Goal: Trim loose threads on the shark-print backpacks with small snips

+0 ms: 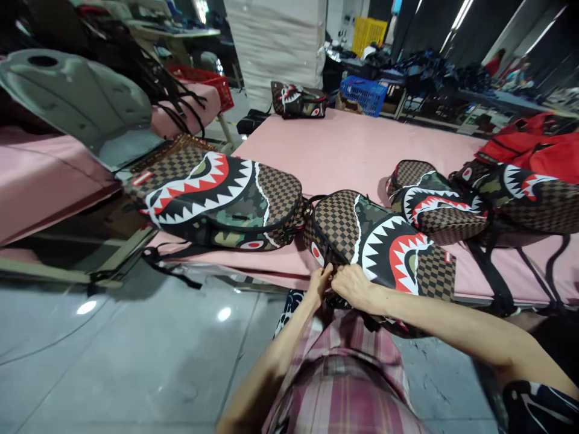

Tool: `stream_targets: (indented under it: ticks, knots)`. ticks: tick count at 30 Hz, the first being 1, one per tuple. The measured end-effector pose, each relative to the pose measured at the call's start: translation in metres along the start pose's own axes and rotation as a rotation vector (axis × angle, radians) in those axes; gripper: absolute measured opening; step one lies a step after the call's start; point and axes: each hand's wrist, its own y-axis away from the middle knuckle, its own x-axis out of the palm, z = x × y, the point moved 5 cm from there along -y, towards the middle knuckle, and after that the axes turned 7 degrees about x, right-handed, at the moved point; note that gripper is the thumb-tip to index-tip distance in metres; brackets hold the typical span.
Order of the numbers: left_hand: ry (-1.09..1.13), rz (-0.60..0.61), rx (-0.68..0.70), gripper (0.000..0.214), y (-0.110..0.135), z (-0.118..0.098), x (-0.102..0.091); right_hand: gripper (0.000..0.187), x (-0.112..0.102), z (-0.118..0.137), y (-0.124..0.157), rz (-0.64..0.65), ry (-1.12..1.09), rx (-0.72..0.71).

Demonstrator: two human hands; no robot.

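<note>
A backpack with brown checks, camouflage and a shark-mouth print lies at the table's front edge, against my body. My left hand is closed at its near side, close to the red-and-white eye patch. Right beside it, my right hand is closed in a fist on the same dark edge of the backpack. The fingertips are mostly hidden, so the exact part pinched cannot be made out. To the left, touching or nearly touching it, lies a similar shark-print backpack with a black strap hanging down.
More shark-print backpacks lie at the right, beside red bags. Another backpack rests at the far end of the pink table. A grey chair stands left. Behind are a blue crate and a white column.
</note>
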Motion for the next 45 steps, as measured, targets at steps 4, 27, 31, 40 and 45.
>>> stream_targets:
  ticks: [4, 27, 31, 40, 45]
  knots:
    - [-0.091, 0.016, 0.158, 0.047, -0.018, -0.092, 0.013, 0.023, -0.083, -0.069, 0.022, -0.232, -0.065, 0.288]
    - [-1.602, 0.611, 1.072, 0.082, 0.053, -0.194, 0.172, 0.016, 0.004, -0.110, 0.142, -0.386, -1.009, 0.429]
    - [-1.871, 0.907, 0.990, 0.081, 0.054, -0.172, 0.180, 0.003, -0.003, -0.083, 0.144, -0.482, -0.971, 0.354]
    - [-1.967, 0.620, 1.139, 0.067, 0.079, -0.129, 0.158, 0.018, -0.003, -0.017, 0.163, -0.745, -0.910, 0.161]
    - [-1.737, 0.597, 1.341, 0.046, 0.095, -0.150, 0.136, 0.017, -0.003, -0.005, 0.176, -0.745, -0.695, 0.123]
